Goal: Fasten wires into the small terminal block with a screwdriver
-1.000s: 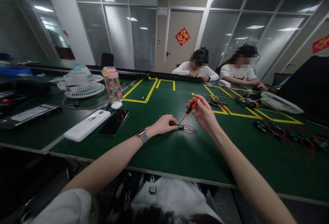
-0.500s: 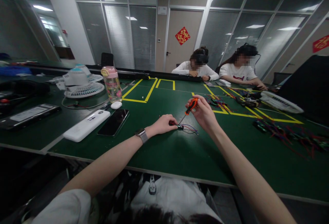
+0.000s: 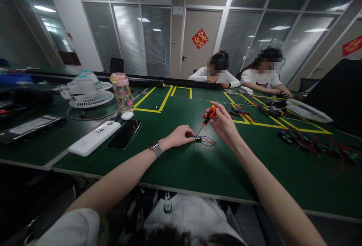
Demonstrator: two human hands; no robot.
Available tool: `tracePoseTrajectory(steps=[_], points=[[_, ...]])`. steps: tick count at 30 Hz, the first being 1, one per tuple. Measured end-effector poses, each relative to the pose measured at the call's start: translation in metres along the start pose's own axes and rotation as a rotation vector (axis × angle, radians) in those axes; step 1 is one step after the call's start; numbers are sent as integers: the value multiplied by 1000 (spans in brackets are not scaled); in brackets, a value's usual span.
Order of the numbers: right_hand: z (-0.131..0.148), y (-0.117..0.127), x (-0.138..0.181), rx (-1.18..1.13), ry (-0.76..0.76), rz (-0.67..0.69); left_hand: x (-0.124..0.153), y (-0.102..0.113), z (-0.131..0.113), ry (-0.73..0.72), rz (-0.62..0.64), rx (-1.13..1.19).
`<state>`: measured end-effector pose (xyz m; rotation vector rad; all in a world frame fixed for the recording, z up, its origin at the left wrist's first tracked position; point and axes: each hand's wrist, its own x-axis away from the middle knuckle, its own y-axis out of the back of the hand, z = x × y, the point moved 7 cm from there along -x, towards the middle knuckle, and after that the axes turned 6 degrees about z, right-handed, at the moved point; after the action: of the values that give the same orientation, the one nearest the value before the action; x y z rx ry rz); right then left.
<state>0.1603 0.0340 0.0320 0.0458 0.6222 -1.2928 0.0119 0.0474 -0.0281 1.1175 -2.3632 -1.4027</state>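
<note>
— Where do we have our hands?

— Our left hand [image 3: 179, 136] rests on the table [image 3: 175, 170], fingers curled and pinched on a small black part [image 3: 198, 139] (too small for us to say what it is). Our right hand [image 3: 224, 125] is raised just beside it, closed round a screwdriver [image 3: 209, 115] with an orange handle.

— And the blade?

— It slants down and to the left from the handle. Its tip meets the part, right by our left fingertips.

— Anything attached to the part?

— Thin red and blue wires [image 3: 209, 142] trail from it to the right. They lie flat on the green top, below our right hand.

— What else do we see near us?

— A watch [image 3: 156, 148] sits on our left wrist. Left of that arm a dark phone [image 3: 124, 134] lies face up just beside a white case [image 3: 91, 137]. Farther back stands a clear bottle [image 3: 122, 92] with a pink cap, and a white fan [image 3: 89, 91] is to its left. Yellow tape [image 3: 158, 104] marks boxes on the table beyond our hands.

— And on the right?

— Heaps [image 3: 311, 146] of wired parts are spread there, well apart from our hands. Two people [image 3: 240, 76] sit across the table with their arms on it, far from us.
</note>
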Motion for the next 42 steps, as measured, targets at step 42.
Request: tracePoseTrajectory(steps=[42], points=[[-1,7,-1,42,30,-31,-1,-1,2,-14,-5,-9]])
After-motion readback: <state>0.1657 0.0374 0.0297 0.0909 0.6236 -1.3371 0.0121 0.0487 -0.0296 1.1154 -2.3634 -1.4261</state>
